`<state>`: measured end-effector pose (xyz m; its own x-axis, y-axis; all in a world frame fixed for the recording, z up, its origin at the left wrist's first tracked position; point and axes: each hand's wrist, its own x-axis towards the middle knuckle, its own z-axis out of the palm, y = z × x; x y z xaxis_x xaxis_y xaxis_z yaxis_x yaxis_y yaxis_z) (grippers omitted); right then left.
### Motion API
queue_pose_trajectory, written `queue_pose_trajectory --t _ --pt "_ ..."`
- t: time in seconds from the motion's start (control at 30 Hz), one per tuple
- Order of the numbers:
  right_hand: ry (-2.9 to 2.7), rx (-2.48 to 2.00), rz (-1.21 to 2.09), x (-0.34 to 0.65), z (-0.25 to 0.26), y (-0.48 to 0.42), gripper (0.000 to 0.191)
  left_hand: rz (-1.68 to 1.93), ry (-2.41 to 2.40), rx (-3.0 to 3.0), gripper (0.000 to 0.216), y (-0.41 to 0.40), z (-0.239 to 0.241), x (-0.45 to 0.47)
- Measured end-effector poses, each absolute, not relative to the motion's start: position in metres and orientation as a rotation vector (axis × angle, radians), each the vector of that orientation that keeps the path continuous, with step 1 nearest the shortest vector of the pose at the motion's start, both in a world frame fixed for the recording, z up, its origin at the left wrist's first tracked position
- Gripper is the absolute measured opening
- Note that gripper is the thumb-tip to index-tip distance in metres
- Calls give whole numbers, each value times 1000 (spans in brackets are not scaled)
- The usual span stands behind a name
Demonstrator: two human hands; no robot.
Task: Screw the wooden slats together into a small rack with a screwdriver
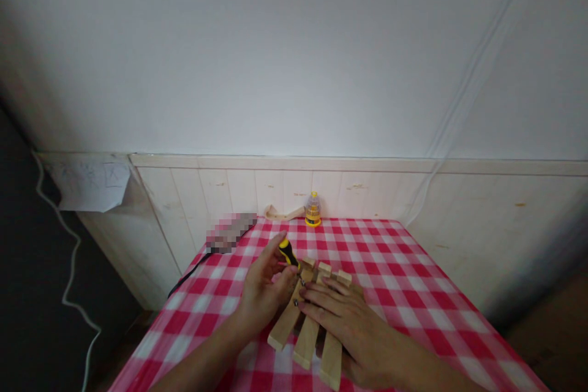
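My left hand (269, 285) grips a small screwdriver (288, 253) with a yellow and black handle. Its handle leans up and to the left, and its lower end points down at a light wooden slatted piece (305, 346). On the left slat sits a small metal screw (296, 303); a second small metal bit shows near the screwdriver's lower end, too small to tell what it is. My right hand (351, 324) lies across the slats from the right, fingers stretched over them, holding the piece against the table. The hand hides part of the slats.
A red and white checked cloth covers the table (399, 282). At the back, by the wall, stand a clear container with a yellow base (313, 214) and a curved wooden part (285, 214). A blurred-out item (229, 234) with a black cord lies at the left edge.
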<state>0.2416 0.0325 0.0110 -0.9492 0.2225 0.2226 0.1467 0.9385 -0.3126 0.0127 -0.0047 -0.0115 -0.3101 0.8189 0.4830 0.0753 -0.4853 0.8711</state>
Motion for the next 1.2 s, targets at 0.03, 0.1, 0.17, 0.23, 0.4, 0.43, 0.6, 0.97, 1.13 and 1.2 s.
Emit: queue_pose_trajectory --t 0.03,0.1,0.17,0.23,0.4,0.43,0.6,0.97,1.13,1.2 --pt "-2847 -283 424 241 11 32 73 1863 1173 1374 61 -7 -9 11" --pt "-2865 -298 408 241 11 31 72 1868 1218 1371 61 -12 -4 8" --pt "-2875 -298 386 240 11 32 71 1840 1225 1411 59 -17 -1 6" --pt "-2873 -284 372 240 9 32 72 1805 1198 1473 57 -20 0 6" --pt "-2868 -269 377 240 9 34 75 1775 1145 1587 51 -21 -3 10" --pt "-2863 -268 382 240 9 34 75 1770 1153 1597 50 -21 -4 10" --pt "-2837 -258 411 242 10 34 75 1782 1162 1654 52 -20 -7 8" --pt "-2834 -256 408 239 13 32 73 1773 1189 1783 54 -17 -12 6" --pt "-2850 -264 399 240 12 33 73 1816 1206 1718 57 -15 -8 7" --pt "-2855 -266 392 240 10 33 72 1807 1204 1688 56 -15 -7 7"
